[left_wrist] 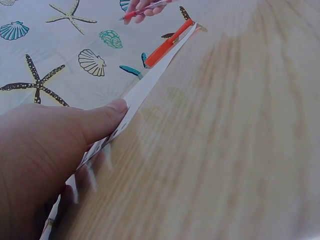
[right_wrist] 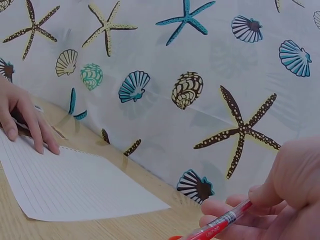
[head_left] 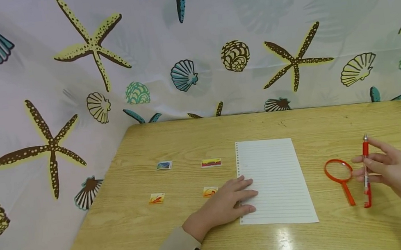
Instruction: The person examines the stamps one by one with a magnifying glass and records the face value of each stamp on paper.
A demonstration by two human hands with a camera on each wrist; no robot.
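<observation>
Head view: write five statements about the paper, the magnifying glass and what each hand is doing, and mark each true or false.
1. The left hand rests on the white lined paper sheet. True.
2. The red, round magnifying glass lies to the right of the paper. True.
3. The right hand holds the magnifying glass. False: it holds a slim red pen.
4. The paper's punched holes run along its right edge. False: they run along its left edge.
5. Six small, colourful rectangular pictures show left of the paper. False: four show.
</observation>
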